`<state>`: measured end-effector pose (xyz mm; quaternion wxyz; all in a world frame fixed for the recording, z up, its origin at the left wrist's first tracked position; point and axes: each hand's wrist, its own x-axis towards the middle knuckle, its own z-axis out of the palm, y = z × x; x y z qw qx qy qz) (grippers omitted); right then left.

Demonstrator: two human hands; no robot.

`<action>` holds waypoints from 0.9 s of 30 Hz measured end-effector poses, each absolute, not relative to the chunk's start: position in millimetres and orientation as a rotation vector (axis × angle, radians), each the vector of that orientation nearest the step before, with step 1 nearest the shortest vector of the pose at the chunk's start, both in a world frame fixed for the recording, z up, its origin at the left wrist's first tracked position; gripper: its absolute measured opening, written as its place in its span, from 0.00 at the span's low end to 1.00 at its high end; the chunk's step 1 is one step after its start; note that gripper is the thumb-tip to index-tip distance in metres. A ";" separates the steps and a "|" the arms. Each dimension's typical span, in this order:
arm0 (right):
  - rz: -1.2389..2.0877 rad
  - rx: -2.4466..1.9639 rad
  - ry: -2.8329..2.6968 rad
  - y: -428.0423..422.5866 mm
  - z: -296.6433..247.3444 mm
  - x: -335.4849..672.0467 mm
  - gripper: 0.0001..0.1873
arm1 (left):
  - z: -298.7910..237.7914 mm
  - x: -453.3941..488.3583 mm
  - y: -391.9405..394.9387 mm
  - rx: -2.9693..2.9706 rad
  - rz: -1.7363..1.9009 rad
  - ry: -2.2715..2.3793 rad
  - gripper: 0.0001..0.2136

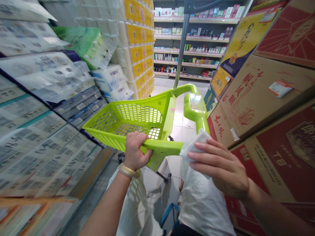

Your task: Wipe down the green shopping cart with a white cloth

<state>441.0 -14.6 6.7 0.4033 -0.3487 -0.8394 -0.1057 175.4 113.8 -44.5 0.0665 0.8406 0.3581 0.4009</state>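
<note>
A lime-green plastic shopping cart stands in front of me, with lattice sides and nothing seen inside its basket. My left hand grips the cart's near rim, thumb and fingers wrapped round it. Under the fingers of my right hand is a folded white tissue, held against the near right corner of the green handle frame. The palm side of that hand is hidden. Below the basket, a dark caster rests on the tiled floor.
Stacked tissue packs line the left, close to the basket. Large cardboard cartons rise on the right. Behind the cart stand yellow-and-white packs and shelves of bottles and boxes. A grey pole rises beside the cart.
</note>
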 end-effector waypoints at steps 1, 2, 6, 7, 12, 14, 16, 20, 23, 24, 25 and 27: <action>-0.265 -0.853 -2.162 -14.3 6.7 440.9 0.16 | -44.3 175.1 114.0 2.535 1.209 1.071 0.06; -0.260 -0.845 -2.166 -12.4 7.2 441.9 0.16 | -44.2 174.8 114.2 2.536 1.211 1.063 0.06; -0.220 -0.966 -1.900 0.0 9.6 449.0 0.19 | -43.9 175.1 114.6 2.545 1.211 1.046 0.05; -0.214 -0.982 -1.853 0.9 9.9 449.0 0.19 | -43.9 175.2 114.5 2.547 1.208 1.051 0.05; -0.195 -0.855 -2.146 -6.2 11.1 441.6 0.16 | -43.4 174.8 113.9 2.527 1.183 1.078 0.05; -0.187 -0.869 -2.128 -3.3 11.6 443.1 0.16 | -42.9 174.6 114.0 2.525 1.175 1.076 0.06; -0.188 -0.940 -1.961 3.0 12.2 446.8 0.17 | -42.8 174.8 114.2 2.533 1.173 1.069 0.06; -0.182 -0.970 -1.887 3.6 14.8 446.6 0.18 | -43.4 175.1 113.7 2.549 1.182 1.070 0.05; -0.182 -0.848 -2.102 -6.5 17.9 441.8 0.15 | -43.2 174.9 112.3 2.553 1.201 1.048 0.05; -0.174 -0.822 -2.142 -8.0 18.4 441.9 0.15 | -42.9 174.9 111.8 2.552 1.207 1.040 0.05; -0.160 -0.817 -2.143 -7.6 18.5 443.4 0.15 | -42.6 174.9 111.6 2.552 1.211 1.035 0.05; -0.119 -0.863 -2.036 -1.5 16.3 449.4 0.16 | -42.3 175.0 111.8 2.553 1.208 1.039 0.05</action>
